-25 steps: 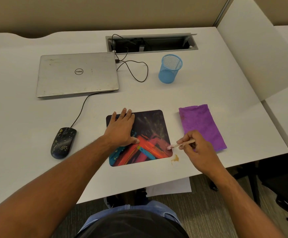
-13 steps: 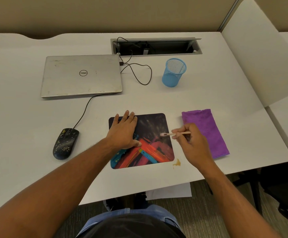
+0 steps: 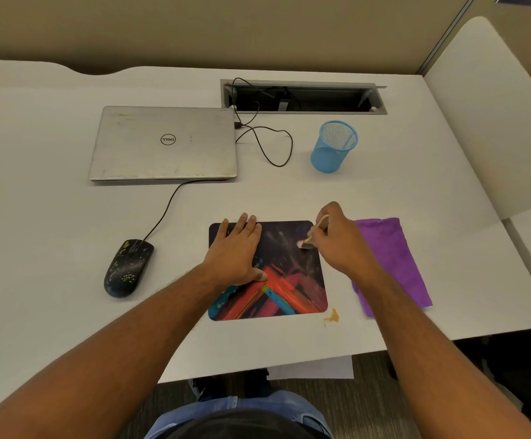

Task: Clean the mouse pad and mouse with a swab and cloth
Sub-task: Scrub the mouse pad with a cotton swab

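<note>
Swab point(image 3: 312, 232) in my right hand point(image 3: 340, 245) was the thing doing the work: I pinched its stick between curled fingers, the stick slanting up and to the right, its pink tip down on the mouse pad point(image 3: 292, 280) near the pad's upper right corner. That pad sat at the centre of the frame, roughly square, and my left hand point(image 3: 238, 251) lay flat across its upper left part, fingers straight, pinning it and gripping nothing. By my reckoning the uncleaned stretch ran down and to the left from the tip, so the right hand was the nearer one for it. Just right of the pad lay the purple cloth point(image 3: 394, 258), partly under my right wrist. At left of the frame sat the mouse point(image 3: 128, 267), well apart from both hands and untouched.
</note>
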Available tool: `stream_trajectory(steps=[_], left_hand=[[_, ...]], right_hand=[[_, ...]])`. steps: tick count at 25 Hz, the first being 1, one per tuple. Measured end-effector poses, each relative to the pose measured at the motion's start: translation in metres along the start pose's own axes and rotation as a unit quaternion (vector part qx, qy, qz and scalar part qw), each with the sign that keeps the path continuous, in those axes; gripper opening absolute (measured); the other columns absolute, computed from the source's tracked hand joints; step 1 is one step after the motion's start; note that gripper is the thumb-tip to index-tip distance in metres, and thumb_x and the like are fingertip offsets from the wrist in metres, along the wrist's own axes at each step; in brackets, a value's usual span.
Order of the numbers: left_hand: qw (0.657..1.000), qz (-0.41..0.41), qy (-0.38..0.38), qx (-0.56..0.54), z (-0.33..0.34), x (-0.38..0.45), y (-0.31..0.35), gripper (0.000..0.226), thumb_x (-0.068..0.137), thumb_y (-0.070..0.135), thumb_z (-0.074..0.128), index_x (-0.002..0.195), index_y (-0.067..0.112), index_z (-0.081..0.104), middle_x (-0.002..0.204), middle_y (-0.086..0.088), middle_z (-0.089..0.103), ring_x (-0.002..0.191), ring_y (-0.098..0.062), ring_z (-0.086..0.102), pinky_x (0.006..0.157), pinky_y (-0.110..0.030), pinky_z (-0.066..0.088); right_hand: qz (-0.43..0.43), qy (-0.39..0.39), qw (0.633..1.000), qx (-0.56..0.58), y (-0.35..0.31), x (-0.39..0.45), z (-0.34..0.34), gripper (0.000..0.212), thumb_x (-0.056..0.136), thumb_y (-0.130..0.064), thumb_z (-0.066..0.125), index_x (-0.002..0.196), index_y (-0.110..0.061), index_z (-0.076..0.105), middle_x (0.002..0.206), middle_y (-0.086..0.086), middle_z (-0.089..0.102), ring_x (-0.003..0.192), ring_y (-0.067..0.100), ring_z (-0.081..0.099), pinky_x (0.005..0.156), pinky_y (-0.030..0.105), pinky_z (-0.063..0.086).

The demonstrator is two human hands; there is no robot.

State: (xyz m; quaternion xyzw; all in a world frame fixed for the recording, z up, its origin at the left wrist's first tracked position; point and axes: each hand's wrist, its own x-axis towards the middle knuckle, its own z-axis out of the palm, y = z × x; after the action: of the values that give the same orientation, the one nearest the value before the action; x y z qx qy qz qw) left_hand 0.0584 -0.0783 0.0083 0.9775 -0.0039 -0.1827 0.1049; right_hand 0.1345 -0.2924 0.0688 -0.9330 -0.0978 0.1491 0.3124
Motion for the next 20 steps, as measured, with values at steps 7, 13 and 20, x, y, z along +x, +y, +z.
stream_trajectory(steps=[7, 13, 20], left_hand=[[1.0, -0.002, -0.007, -0.001, -0.003, 0.0, 0.001, 0.12, 0.075, 0.072, 0.066, 0.158, 0.019, -0.002, 0.166, -0.003, -0.006, 0.152, -0.021, -0.007, 0.113, -0.044, -0.015], [1.0, 0.001, -0.006, -0.005, -0.003, -0.001, 0.0, 0.119, 0.075, 0.073, 0.065, 0.158, 0.019, -0.003, 0.166, -0.002, -0.007, 0.152, -0.021, -0.009, 0.115, -0.045, -0.013], [1.0, 0.003, -0.008, 0.001, -0.002, 0.001, -0.001, 0.121, 0.075, 0.073, 0.065, 0.158, 0.019, -0.004, 0.166, -0.003, -0.008, 0.152, -0.021, -0.01, 0.116, -0.046, -0.013]], right_hand=[[0.049, 0.093, 0.986, 0.127, 0.005, 0.006, 0.006, 0.012, 0.102, -0.026, 0.062, 0.106, -0.024, 0.051, 0.099, -0.001, 0.068, 0.088, 0.013, 0.068, 0.062, 0.022, 0.052], [0.026, 0.075, 0.991, 0.11, 0.006, 0.007, 0.004, 0.017, 0.101, -0.027, 0.062, 0.095, -0.033, 0.048, 0.092, -0.006, 0.068, 0.08, 0.012, 0.068, 0.056, 0.016, 0.049], [0.037, -0.003, 0.995, 0.097, 0.0, 0.013, 0.014, 0.017, 0.102, -0.021, 0.056, 0.094, -0.032, 0.047, 0.091, -0.002, 0.073, 0.081, 0.015, 0.072, 0.065, 0.028, 0.058]])
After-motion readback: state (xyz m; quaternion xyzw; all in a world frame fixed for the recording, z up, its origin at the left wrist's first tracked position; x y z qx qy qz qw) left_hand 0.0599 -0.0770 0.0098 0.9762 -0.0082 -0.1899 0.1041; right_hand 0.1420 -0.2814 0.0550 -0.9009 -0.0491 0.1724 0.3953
